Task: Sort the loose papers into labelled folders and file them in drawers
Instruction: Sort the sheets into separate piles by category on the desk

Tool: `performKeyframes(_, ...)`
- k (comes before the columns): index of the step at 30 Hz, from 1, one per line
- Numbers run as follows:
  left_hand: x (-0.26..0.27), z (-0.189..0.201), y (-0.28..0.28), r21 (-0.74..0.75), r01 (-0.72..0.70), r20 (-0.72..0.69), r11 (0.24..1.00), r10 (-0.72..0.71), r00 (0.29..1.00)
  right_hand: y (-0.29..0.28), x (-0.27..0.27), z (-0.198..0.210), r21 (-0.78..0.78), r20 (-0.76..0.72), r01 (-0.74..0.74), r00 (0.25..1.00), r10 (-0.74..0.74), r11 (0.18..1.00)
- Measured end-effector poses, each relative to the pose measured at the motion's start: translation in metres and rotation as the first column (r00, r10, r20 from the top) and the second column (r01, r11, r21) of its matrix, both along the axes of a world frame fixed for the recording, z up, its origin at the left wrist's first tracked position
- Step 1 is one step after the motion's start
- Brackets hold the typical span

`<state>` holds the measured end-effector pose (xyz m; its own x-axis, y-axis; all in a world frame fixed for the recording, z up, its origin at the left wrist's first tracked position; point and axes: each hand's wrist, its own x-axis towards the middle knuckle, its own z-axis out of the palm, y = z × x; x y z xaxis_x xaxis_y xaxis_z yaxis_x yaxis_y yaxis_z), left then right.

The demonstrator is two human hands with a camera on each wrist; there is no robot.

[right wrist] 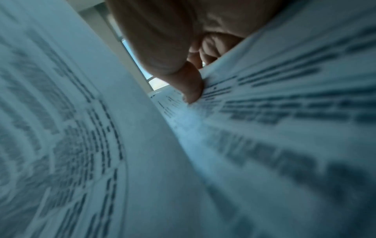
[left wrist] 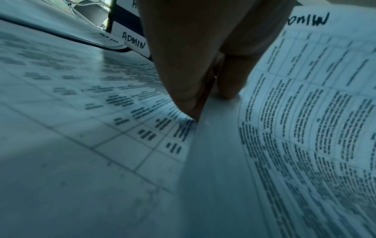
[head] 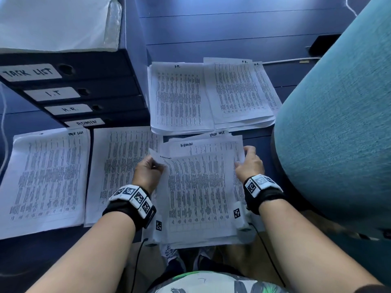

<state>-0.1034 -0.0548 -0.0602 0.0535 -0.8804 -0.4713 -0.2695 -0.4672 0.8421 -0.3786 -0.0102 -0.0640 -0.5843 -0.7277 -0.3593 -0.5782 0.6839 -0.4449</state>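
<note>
While hands (head: 198, 166) pinch it — ADMIN sheet (head: 196, 187) curls, densely printed.

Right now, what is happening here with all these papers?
A person is sorting printed sheets. The left hand pinches the corner of a sheet marked ADMIN, and the right hand grips the unsorted stack beneath it. Piles marked TASK LIST, I.T. and H.R. already lie near the labelled drawers.

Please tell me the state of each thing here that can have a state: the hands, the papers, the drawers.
Left hand: pinches the ADMIN sheet, lifted.
Right hand: grips the unsorted stack.
I.T. pile: flat.
H.R. pile: flat.
TASK LIST pile: flat.
Drawers: all closed.
</note>
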Motion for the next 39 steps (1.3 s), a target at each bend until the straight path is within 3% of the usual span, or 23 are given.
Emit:
performKeyframes(3, -0.001, 0.006, 0.004, 0.03, -0.042, -0.101, 0.999, 0.045, 0.994, 0.0, -0.002, 0.003, -0.137, 0.076, 0.107, 0.992, -0.097, 0.985)
performKeyframes(5, 0.0, 0.004, 0.004, 0.031, -0.06, -0.143, 0.998, 0.064, 0.988, 0.002, -0.003, 0.006, -0.24, 0.052, 0.047, 0.998, -0.036, 0.97)
performKeyframes(7, 0.001, 0.002, 0.002, 0.005, -0.071, -0.138, 0.997, 0.071, 0.988, 0.004, -0.003, 0.005, -0.324, 0.175, 0.047, 0.984, 0.011, 0.945)
performKeyframes(10, 0.0, 0.001, 0.005, -0.002, -0.065, -0.174, 0.998, 0.064, 0.983, 0.01, 0.005, 0.012, -0.327, 0.566, 0.147, 0.821, 0.069, 0.933)
performKeyframes(12, 0.0, 0.004, 0.008, -0.016, -0.089, -0.193, 0.996, 0.084, 0.978, 0.013, 0.01, 0.015, -0.336, 0.666, 0.124, 0.733, 0.142, 0.934)
performKeyframes(14, 0.004, 0.002, 0.009, -0.027, -0.107, -0.185, 0.994, 0.101, 0.978, 0.014, 0.011, 0.016, -0.345, 0.567, 0.057, 0.808, 0.16, 0.937)
performKeyframes(16, 0.006, 0.002, 0.009, -0.055, -0.072, -0.136, 0.996, 0.064, 0.989, 0.013, 0.008, 0.015, -0.285, 0.263, -0.054, 0.956, 0.132, 0.957)
performKeyframes(17, 0.005, 0.003, 0.01, -0.061, -0.064, -0.129, 0.996, 0.056, 0.99, 0.013, 0.007, 0.014, -0.224, 0.125, -0.079, 0.986, 0.109, 0.971)
performKeyframes(19, 0.002, 0.003, 0.013, -0.05, -0.105, -0.238, 0.993, 0.09, 0.967, 0.013, 0.005, 0.01, -0.097, 0.023, -0.075, 0.997, 0.078, 0.992)
performKeyframes(22, 0.0, 0.004, 0.019, -0.08, -0.076, -0.302, 0.994, 0.048, 0.952, 0.013, 0.007, 0.006, 0.023, 0.023, -0.083, 0.996, 0.082, 0.996)
performKeyframes(27, 0.0, 0.004, 0.021, -0.068, -0.019, -0.274, 0.998, 0.0, 0.962, 0.01, 0.0, 0.0, -0.018, 0.039, -0.044, 0.998, 0.045, 0.999)
performKeyframes(31, 0.001, -0.001, 0.019, -0.092, -0.051, -0.345, 0.994, 0.017, 0.939, 0.012, -0.003, 0.007, -0.062, 0.002, 0.012, 1.0, -0.012, 0.998)
performKeyframes(33, -0.002, 0.002, 0.018, -0.104, -0.064, -0.384, 0.992, 0.02, 0.923, 0.014, -0.005, 0.009, -0.112, 0.005, 0.021, 1.0, -0.02, 0.993)
performKeyframes(36, -0.005, 0.006, 0.018, -0.107, -0.073, -0.399, 0.991, 0.025, 0.917, 0.014, -0.01, 0.009, -0.306, -0.024, -0.023, 1.0, 0.016, 0.952)
performKeyframes(39, -0.005, 0.003, 0.017, -0.09, -0.09, -0.397, 0.992, 0.047, 0.916, 0.011, -0.007, 0.014, -0.416, 0.153, 0.043, 0.988, 0.023, 0.908)
